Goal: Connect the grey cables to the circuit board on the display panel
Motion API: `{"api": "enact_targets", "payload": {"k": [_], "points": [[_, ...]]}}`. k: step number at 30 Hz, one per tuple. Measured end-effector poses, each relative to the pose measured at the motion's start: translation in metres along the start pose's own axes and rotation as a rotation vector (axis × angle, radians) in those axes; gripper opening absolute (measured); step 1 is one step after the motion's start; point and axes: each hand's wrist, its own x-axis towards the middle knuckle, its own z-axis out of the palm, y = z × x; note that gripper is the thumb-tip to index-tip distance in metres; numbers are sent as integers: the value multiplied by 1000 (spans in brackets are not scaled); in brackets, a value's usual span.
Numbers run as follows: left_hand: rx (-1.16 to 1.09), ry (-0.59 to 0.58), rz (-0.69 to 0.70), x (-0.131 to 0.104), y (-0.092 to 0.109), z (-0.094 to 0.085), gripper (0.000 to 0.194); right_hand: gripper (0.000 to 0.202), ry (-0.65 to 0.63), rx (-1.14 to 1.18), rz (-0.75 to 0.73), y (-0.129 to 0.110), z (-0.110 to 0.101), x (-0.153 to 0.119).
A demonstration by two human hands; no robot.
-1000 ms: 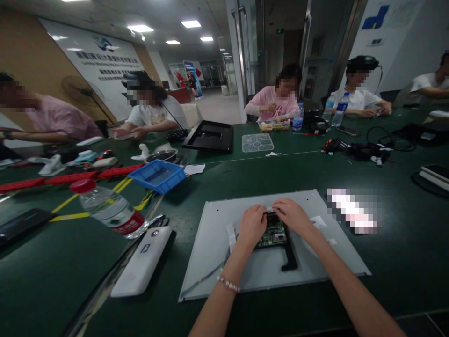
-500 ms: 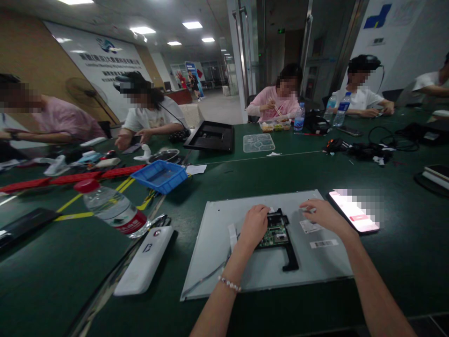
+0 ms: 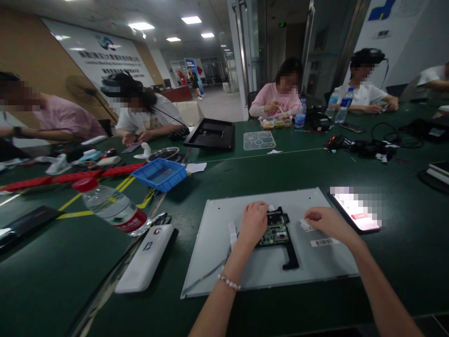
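A flat grey metal panel (image 3: 220, 234) lies on the table before me. On it sits a green circuit board (image 3: 275, 235) in a black plastic bracket (image 3: 290, 255). My left hand (image 3: 254, 222) rests over the left side of the board, its fingers bent together at the bracket's upper edge beside a small white piece; whatever they grip is hidden. My right hand (image 3: 326, 222) hovers over the panel's right side near a white label (image 3: 307, 226), fingers curled together, their contents not visible. A thin grey cable (image 3: 206, 277) runs from the board side toward the panel's lower left corner.
A lit phone (image 3: 358, 210) lies right of the panel. To the left are a white power bank (image 3: 144, 260), a tilted water bottle (image 3: 115, 208) and a blue tray (image 3: 160, 175). Farther back are a black frame (image 3: 210, 135), a clear lid (image 3: 259, 140) and several seated people.
My right hand's fingers have drawn in from stretched to curled, and it sits slightly lower over the label. My left hand stays almost where it was. The panel and board look unmoved.
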Motion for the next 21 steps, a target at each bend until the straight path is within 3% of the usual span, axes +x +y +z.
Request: {"api": "enact_targets", "payload": {"k": [5, 9, 14, 21], "points": [[-56, 43, 23, 0, 1, -8, 39, 15, -82, 289, 58, -6, 13, 2], [-283, -2, 201, -4, 11, -13, 39, 15, -206, 434, 63, -12, 27, 3], [-384, -173, 417, -10, 26, -19, 30, 14, -203, 436, 65, -9, 36, 5], [-304, -222, 465, -11, 29, -21, 19, 13, -131, 359, -35, -16, 39, 4]]}}
